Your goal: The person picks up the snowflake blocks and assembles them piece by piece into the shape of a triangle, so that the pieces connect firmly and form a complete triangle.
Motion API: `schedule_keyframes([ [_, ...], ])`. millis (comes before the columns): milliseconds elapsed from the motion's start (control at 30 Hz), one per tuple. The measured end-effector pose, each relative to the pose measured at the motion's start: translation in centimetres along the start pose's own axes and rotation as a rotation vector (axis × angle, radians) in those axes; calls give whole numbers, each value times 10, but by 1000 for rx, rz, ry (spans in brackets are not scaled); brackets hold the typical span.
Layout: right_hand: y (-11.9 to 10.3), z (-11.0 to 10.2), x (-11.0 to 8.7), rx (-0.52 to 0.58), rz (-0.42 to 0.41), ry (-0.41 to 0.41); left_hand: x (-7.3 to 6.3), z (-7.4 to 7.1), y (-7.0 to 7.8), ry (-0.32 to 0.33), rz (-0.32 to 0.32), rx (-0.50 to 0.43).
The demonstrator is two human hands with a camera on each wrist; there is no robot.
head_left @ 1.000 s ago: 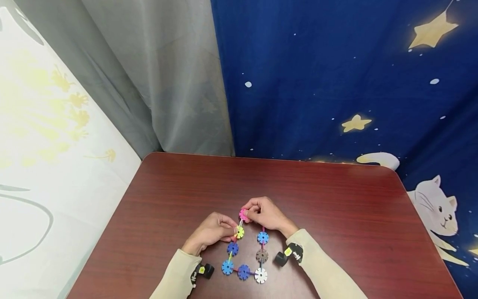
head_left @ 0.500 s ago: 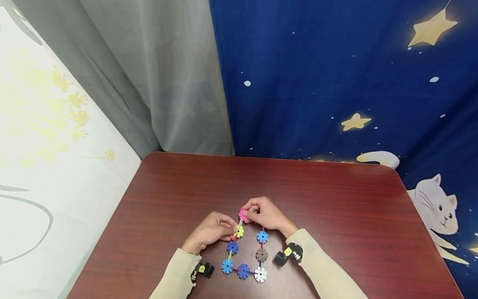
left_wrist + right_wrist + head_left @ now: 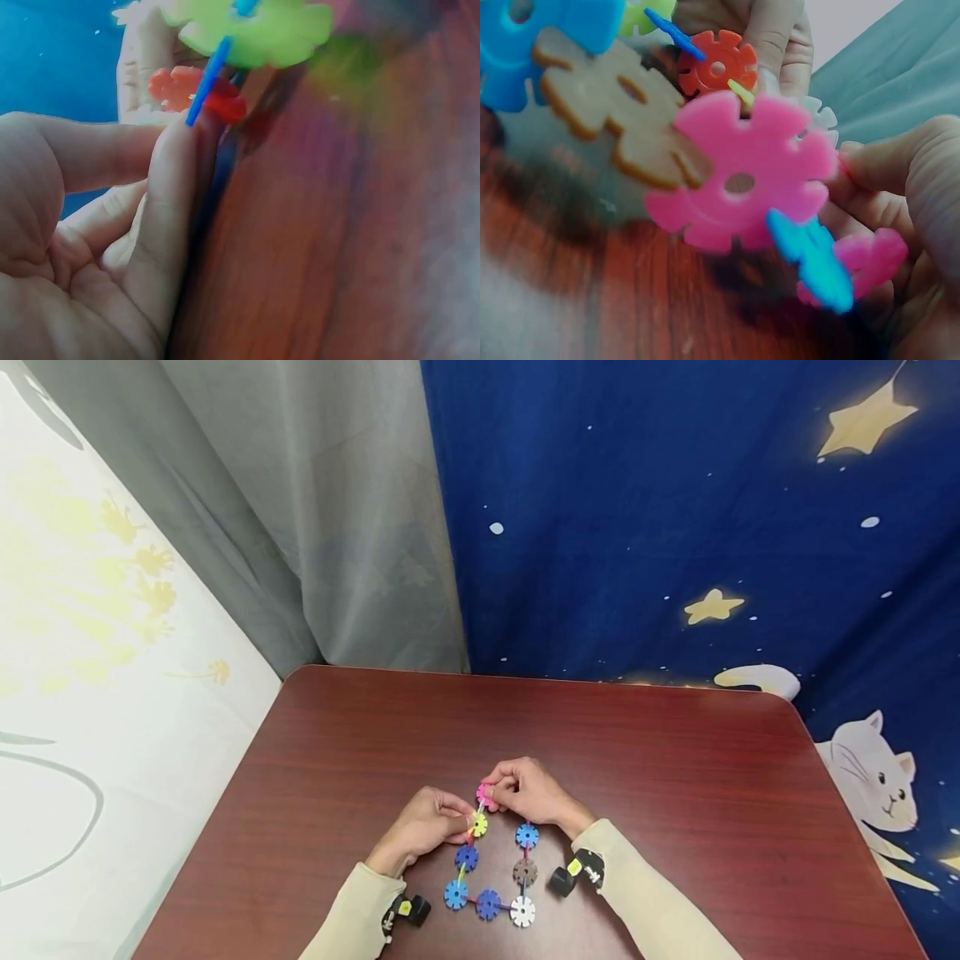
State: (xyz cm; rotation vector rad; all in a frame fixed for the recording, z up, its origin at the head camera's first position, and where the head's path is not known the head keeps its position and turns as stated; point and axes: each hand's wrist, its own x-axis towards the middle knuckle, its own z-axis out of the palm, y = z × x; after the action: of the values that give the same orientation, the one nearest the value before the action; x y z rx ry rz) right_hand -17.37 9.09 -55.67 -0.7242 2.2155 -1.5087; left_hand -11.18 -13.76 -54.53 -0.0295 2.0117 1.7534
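Notched plastic discs, slotted edge to edge, form a chain bent into a loop on the table. My left hand pinches the chain at its yellow disc, thumb on top. At the loop's far corner my right hand pinches a pink disc between thumb and fingers. Dark blue, light blue and white discs lie nearer the body. A brown disc and a blue disc run up the right side toward my right hand, which hides the chain there.
The red-brown table extends around the loop on every side. Behind its far edge hang a grey curtain and a blue star-patterned curtain. Black wrist cameras are strapped at both sleeves.
The right hand and its pink disc have shifted slightly left and toward the body. The left hand keeps its pinch on the chain, and the rest of the loop lies nearly as before.
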Motion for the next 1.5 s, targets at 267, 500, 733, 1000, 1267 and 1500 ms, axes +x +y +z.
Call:
schedule_keyframes([
  [267,-2,-7,-3,-28,-7,-29,1,3,0,0,4,30],
  [500,-2,-19,-21,-182,-67,127,-1,-2,2,-38,-30,8],
  [733,1,-24,-48,-292,-43,217,-5,-8,7,-38,-36,91],
  [1000,-3,-14,-72,-379,39,296,6,-7,15,64,-30,136],
  [1267,-12,2,-83,-529,135,360,20,-3,20,89,-59,137],
  [1500,-16,13,-76,-570,57,355,21,0,18,86,-45,121],
])
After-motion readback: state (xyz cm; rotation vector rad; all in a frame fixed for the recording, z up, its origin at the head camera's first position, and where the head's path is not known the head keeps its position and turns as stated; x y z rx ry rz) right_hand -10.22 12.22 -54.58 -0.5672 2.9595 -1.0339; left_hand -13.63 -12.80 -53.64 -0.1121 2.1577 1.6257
